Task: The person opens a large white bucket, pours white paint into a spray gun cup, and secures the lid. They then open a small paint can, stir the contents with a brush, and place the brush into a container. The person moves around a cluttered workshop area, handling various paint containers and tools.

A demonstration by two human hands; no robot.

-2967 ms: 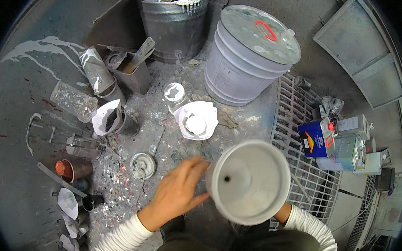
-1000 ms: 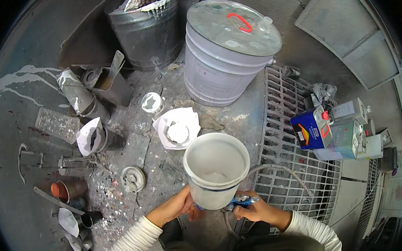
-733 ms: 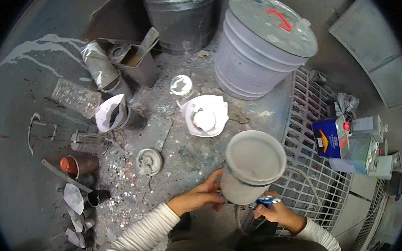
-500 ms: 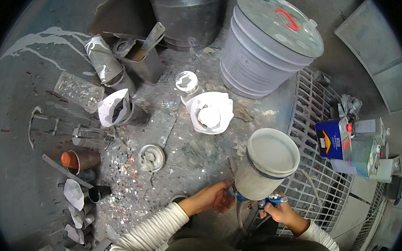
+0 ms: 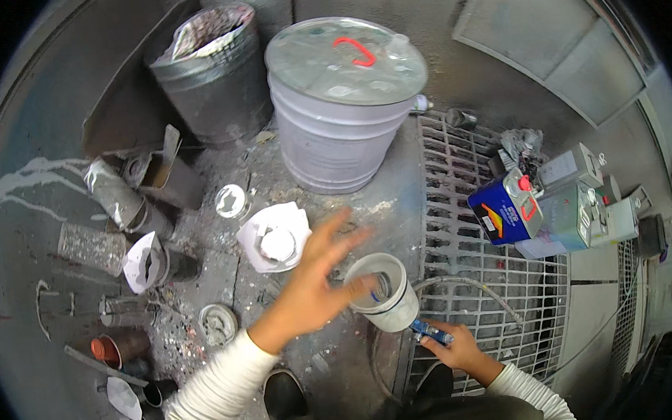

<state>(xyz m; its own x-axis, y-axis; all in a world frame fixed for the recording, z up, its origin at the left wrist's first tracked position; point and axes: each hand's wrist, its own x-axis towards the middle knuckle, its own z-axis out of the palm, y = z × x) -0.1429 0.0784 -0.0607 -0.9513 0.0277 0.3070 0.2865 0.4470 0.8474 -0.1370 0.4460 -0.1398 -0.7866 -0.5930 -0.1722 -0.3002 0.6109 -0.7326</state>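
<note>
At twelve o'clock, the lidded drum (image 5: 337, 127) hides its contents. At five, the whitish cup (image 5: 396, 306), inside unclear, sits on the blue spray gun (image 5: 432, 331); my right hand (image 5: 456, 348) grasps it, a supporting step which, I judge, calls for level holding. My left hand (image 5: 309, 291) holds nothing, its fingers (image 5: 328, 235) spread.

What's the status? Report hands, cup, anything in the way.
Right hand gripping blue tool. Left hand open, partly blocking view of pale cup; contact unclear.
</note>
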